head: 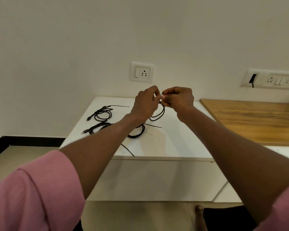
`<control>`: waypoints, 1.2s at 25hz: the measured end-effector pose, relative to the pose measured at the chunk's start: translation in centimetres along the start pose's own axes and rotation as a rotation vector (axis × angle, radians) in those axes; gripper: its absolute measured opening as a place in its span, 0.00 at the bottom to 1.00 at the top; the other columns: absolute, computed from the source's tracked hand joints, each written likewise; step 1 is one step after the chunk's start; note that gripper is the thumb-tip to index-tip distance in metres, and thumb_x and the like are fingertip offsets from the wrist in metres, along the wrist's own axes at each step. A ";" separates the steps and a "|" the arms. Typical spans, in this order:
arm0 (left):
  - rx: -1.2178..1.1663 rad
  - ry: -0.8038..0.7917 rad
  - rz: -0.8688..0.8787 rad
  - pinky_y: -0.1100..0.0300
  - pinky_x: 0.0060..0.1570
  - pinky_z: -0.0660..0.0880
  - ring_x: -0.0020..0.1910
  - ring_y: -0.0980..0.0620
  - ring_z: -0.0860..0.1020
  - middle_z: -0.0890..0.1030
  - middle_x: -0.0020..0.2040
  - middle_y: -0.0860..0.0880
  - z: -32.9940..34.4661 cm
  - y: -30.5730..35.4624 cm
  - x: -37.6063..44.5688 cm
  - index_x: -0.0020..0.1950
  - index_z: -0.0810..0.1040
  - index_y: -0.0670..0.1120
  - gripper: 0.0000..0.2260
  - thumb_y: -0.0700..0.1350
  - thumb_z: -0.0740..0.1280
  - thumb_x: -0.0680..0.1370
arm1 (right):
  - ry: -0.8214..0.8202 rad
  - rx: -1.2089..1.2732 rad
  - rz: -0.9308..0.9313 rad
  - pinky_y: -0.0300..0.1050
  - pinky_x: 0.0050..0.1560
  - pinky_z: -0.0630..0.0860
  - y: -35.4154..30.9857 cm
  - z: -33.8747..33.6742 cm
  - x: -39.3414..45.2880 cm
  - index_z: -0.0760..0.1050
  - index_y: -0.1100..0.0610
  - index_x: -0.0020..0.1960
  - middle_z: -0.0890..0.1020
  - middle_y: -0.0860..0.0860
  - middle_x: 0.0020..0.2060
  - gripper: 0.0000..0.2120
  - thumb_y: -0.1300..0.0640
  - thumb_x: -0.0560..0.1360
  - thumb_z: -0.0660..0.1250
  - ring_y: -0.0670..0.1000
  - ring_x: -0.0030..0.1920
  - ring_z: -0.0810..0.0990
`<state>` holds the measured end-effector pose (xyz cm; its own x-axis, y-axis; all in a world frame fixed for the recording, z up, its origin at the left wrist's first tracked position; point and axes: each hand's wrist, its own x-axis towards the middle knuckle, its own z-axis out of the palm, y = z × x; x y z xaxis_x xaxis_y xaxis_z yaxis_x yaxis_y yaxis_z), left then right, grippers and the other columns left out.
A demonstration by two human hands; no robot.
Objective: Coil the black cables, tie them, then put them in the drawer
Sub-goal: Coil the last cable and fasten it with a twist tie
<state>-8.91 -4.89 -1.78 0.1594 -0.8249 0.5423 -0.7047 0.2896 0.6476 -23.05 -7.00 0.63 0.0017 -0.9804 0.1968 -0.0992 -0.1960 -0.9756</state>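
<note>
Above the white cabinet top (165,144), my left hand (145,104) and my right hand (178,98) meet and both pinch the top of a coiled black cable (158,115), whose loop hangs down to the surface. What sits between the fingertips is too small to make out. A tied black coil (103,113) lies at the far left, with another black coil (94,128) in front of it. A further coil (138,132) lies partly under my left forearm. Loose thin black ties lie at the middle (153,125) and the front edge (128,150).
The cabinet's white front (157,179) drops below the top; no drawer opening shows. A wooden desk top (250,120) adjoins on the right. Wall sockets (142,72) sit behind, and a switch panel (270,80) is at the right. A foot (199,212) stands on the floor.
</note>
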 end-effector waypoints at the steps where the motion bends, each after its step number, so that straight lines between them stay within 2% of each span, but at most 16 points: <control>1: 0.000 0.001 -0.003 0.59 0.31 0.67 0.24 0.55 0.69 0.75 0.26 0.52 0.0 0.0 0.0 0.45 0.76 0.47 0.06 0.46 0.67 0.81 | -0.002 0.001 -0.004 0.56 0.49 0.86 0.0 0.0 0.0 0.84 0.66 0.48 0.87 0.63 0.41 0.08 0.74 0.71 0.75 0.64 0.38 0.86; 5: -0.003 0.000 -0.012 0.58 0.31 0.67 0.26 0.52 0.70 0.77 0.28 0.50 -0.1 0.0 0.0 0.46 0.76 0.46 0.05 0.45 0.66 0.81 | -0.012 0.006 -0.019 0.58 0.49 0.86 -0.1 0.0 -0.1 0.83 0.67 0.49 0.86 0.65 0.42 0.08 0.74 0.71 0.74 0.60 0.37 0.83; 14: 0.028 -0.007 0.007 0.57 0.32 0.67 0.27 0.50 0.72 0.77 0.28 0.50 -0.2 0.1 -0.3 0.46 0.76 0.44 0.04 0.43 0.65 0.80 | -0.025 -0.090 -0.018 0.53 0.48 0.87 0.2 0.1 -0.1 0.84 0.65 0.46 0.87 0.60 0.40 0.05 0.71 0.72 0.76 0.60 0.39 0.88; 16: 0.034 -0.006 -0.002 0.57 0.31 0.68 0.27 0.50 0.73 0.78 0.29 0.49 -0.2 0.2 -0.3 0.46 0.77 0.44 0.04 0.43 0.66 0.80 | -0.028 -0.117 -0.035 0.52 0.47 0.87 0.2 0.2 -0.1 0.85 0.64 0.45 0.87 0.60 0.38 0.02 0.69 0.74 0.73 0.57 0.36 0.88; 20: 0.022 -0.015 -0.004 0.58 0.33 0.67 0.28 0.52 0.74 0.79 0.30 0.50 -0.2 0.0 0.0 0.46 0.78 0.44 0.04 0.43 0.66 0.80 | -0.018 -0.120 -0.022 0.49 0.44 0.87 0.0 0.2 0.0 0.84 0.64 0.46 0.86 0.60 0.38 0.05 0.67 0.78 0.70 0.54 0.32 0.86; 22: 0.008 -0.029 -0.010 0.57 0.34 0.70 0.29 0.52 0.74 0.78 0.30 0.51 -0.1 0.0 0.1 0.46 0.79 0.45 0.05 0.43 0.67 0.80 | -0.018 -0.131 -0.023 0.47 0.42 0.86 -0.1 0.1 -0.1 0.83 0.64 0.46 0.87 0.61 0.39 0.05 0.68 0.77 0.69 0.55 0.33 0.87; 24: -0.048 -0.042 -0.033 0.51 0.35 0.77 0.29 0.50 0.76 0.79 0.30 0.50 0.0 0.0 0.2 0.45 0.79 0.46 0.05 0.44 0.68 0.80 | -0.034 -0.162 -0.033 0.47 0.41 0.86 -0.2 -0.1 -0.2 0.82 0.65 0.47 0.87 0.61 0.40 0.06 0.68 0.78 0.66 0.55 0.34 0.87; 27: -0.133 -0.072 -0.051 0.47 0.40 0.82 0.29 0.51 0.78 0.82 0.32 0.44 0.0 0.0 0.2 0.47 0.80 0.45 0.04 0.44 0.69 0.80 | -0.035 -0.290 -0.075 0.53 0.42 0.87 -0.2 0.1 -0.4 0.81 0.65 0.47 0.86 0.59 0.41 0.08 0.66 0.78 0.62 0.54 0.33 0.87; 30: -0.250 -0.119 -0.096 0.48 0.39 0.83 0.30 0.51 0.78 0.81 0.31 0.43 0.0 0.4 0.2 0.51 0.82 0.45 0.03 0.43 0.70 0.80 | 0.005 -0.392 -0.118 0.56 0.43 0.86 -0.2 0.4 -0.6 0.80 0.61 0.46 0.84 0.53 0.37 0.07 0.62 0.77 0.63 0.55 0.34 0.87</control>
<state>-9.16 -4.91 -1.43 0.1244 -0.9013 0.4149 -0.4954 0.3059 0.8130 -22.67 -6.40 0.66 0.0313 -0.9512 0.3069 -0.4704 -0.2849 -0.8352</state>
